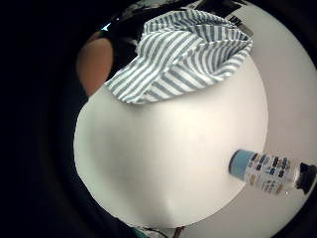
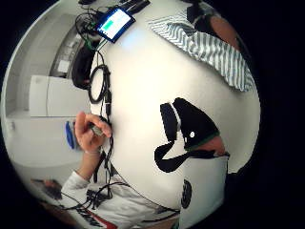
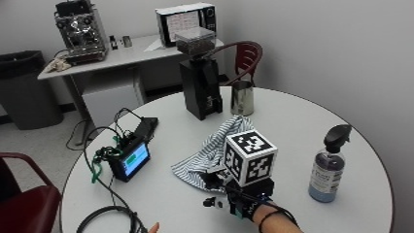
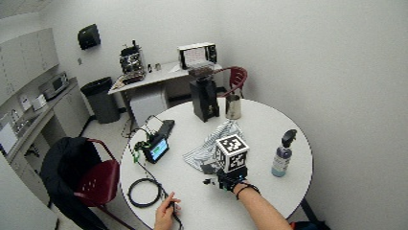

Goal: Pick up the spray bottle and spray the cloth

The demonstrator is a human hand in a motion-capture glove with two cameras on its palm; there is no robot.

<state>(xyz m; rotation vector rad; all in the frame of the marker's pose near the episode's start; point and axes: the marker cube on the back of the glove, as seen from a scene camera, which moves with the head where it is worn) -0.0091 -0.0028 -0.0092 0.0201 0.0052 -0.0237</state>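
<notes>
One blue-grey translucent spray bottle with black trigger head [image 3: 327,165] stands upright on the round white tabletop [image 3: 310,121], untouched. One blue-and-white striped cloth [image 3: 210,148] lies crumpled just beside the black-gloved right hand [image 3: 242,196]. Its grip is largely hidden; cannot tell whether wide or narrow.

The right hand [image 3: 236,196] wears a black glove with black straps and a black band round the wrist, its forearm bare, while the other hand [image 4: 165,209] is bare.

Right hand [image 3: 236,194] — low, holding nothing
</notes>
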